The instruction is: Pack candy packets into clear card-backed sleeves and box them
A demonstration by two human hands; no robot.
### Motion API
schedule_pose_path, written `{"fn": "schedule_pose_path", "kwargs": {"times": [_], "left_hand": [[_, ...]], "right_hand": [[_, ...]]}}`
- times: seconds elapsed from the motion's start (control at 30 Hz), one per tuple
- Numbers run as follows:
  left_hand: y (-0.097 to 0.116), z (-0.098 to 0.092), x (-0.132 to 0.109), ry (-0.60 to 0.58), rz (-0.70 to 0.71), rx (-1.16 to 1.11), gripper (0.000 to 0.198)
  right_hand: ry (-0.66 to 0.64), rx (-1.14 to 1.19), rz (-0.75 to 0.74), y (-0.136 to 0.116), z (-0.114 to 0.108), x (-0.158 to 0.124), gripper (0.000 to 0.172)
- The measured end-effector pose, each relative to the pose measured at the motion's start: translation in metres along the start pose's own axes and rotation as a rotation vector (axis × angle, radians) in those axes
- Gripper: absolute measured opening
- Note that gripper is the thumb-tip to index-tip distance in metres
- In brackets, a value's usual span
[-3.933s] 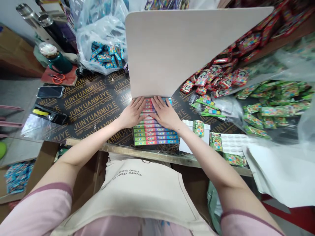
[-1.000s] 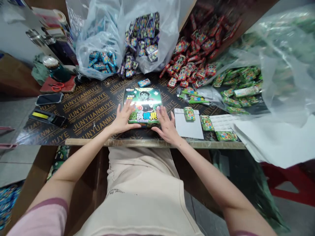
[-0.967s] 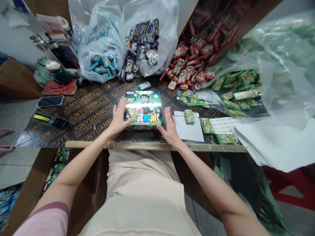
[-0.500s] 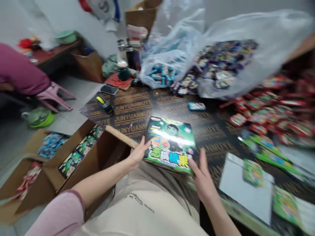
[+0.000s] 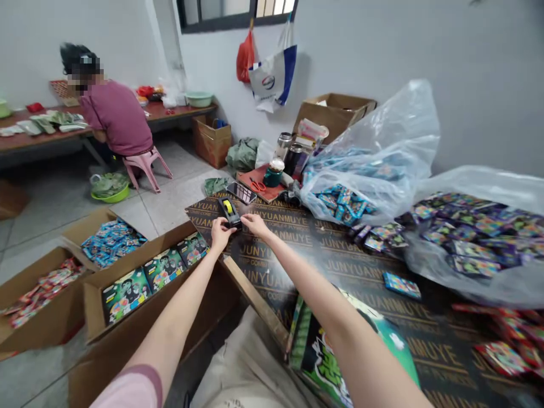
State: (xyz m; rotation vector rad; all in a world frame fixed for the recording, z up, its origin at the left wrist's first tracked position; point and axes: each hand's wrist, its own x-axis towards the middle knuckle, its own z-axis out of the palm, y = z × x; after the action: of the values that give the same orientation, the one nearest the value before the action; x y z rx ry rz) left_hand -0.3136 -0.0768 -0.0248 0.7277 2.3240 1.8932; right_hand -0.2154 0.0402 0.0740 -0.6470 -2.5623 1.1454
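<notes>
The left hand (image 5: 221, 232) pinches the tape dispenser (image 5: 230, 212), the right hand (image 5: 255, 224) beside it, its grip unclear, and behind them the box (image 5: 325, 362) looks shut already.

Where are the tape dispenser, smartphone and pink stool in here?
Tape dispenser (image 5: 232, 217): head view, on its black body.
Smartphone (image 5: 241, 192): head view, middle of its screen.
Pink stool (image 5: 145, 160): head view, on its seat edge.

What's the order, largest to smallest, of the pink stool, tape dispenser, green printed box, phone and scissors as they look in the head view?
1. Green printed box, partly hidden, nearest the camera
2. Pink stool
3. Tape dispenser and phone: too alike to rank
4. Scissors
</notes>
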Motion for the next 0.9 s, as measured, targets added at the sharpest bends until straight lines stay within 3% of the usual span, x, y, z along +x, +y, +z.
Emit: {"fn": "schedule_pose_path", "kwargs": {"times": [0.2,0.33,0.47,0.67,0.9], "left_hand": [[-0.007,0.003,-0.006,-0.003,0.034,-0.052,0.03],[-0.01,0.004,-0.003,-0.036,0.027,-0.072,0.022],[-0.011,0.004,-0.004,-0.022,0.015,-0.07,0.022],[-0.012,0.002,-0.005,-0.045,0.033,-0.085,0.021],[-0.012,0.002,-0.002,-0.048,0.009,-0.084,0.023]], "right_hand": [[0.007,0.156,0.128,0.011,0.03,0.036,0.028],[0.133,0.23,0.176,0.009,0.04,0.04,0.014],[0.235,0.314,0.22,0.007,0.047,0.02,0.017],[0.199,0.337,0.337,0.023,0.06,-0.031,0.021],[0.262,0.165,0.384,0.033,0.065,-0.016,0.02]]}}
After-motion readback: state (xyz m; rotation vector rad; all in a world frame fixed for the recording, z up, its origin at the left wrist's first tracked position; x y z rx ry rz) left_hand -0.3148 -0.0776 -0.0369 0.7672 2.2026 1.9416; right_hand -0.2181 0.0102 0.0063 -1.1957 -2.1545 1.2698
